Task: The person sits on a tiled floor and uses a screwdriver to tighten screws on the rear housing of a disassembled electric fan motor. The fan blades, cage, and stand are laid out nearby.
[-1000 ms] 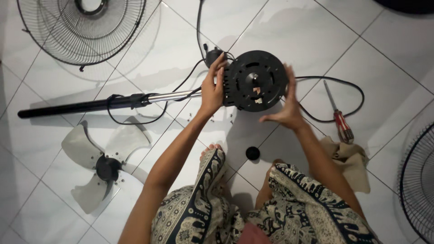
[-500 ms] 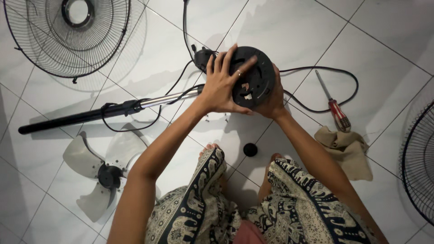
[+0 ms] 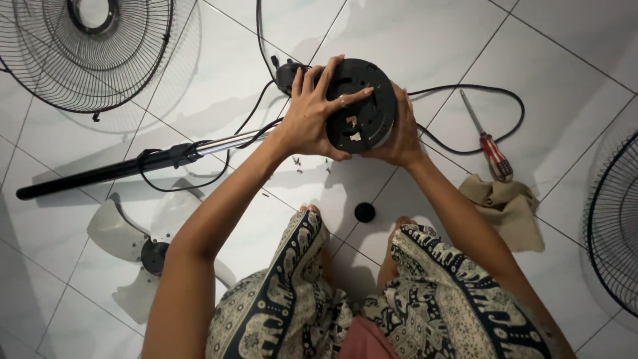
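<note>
The head view looks down on a person who sits on a white tiled floor [image 3: 465, 40]. Both hands hold a round black disc [image 3: 365, 100], which is a little above the floor, in front of the knees. The left hand [image 3: 312, 113] lies over the left side of the disc with the fingers spread on its face. The right hand [image 3: 399, 136] grips the right edge from behind, and only part of it is visible. A black cable [image 3: 465, 93] runs from the disc to the right. Just beside the cable lies a screwdriver [image 3: 488, 143] with a red handle, and its handle touches a beige cloth [image 3: 508, 209]. A small black cap [image 3: 364, 212] is on the floor between the feet. To the left lie a black pole [image 3: 100, 174] and a pale fan blade [image 3: 133, 246]. A wire grille [image 3: 86, 46] is at the top left, and another grille [image 3: 615, 226] at the right edge.
</note>
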